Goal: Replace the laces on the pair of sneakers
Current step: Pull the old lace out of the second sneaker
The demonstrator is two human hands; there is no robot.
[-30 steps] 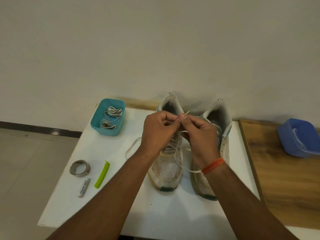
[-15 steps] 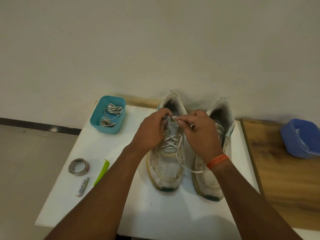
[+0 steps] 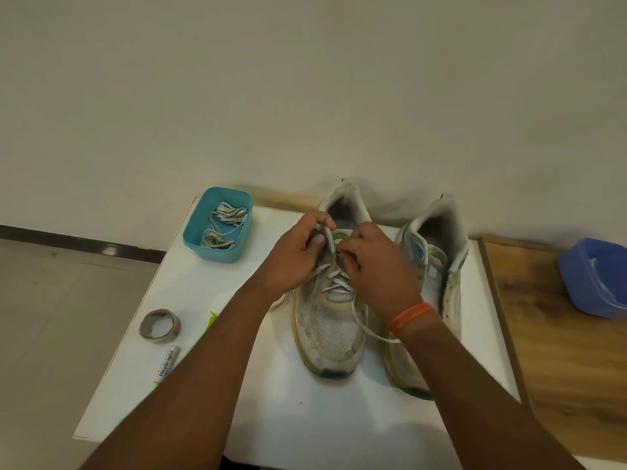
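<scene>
Two worn white sneakers stand toes toward me on a white table. The left sneaker is partly threaded with a white lace, which loops loose over its right side. My left hand pinches the shoe's upper eyelet edge and tongue. My right hand grips the lace end at the top eyelets, where its fingertips hide the tip. The right sneaker stands beside it, partly hidden behind my right wrist.
A teal tub with old grey laces sits at the back left. A tape roll, a white tube and a green clip lie at the left. A blue tub rests on the wooden surface at right.
Both hands have come down from above the shoe to its top eyelets, and the lace end went down with them. The camera has tilted slightly.
</scene>
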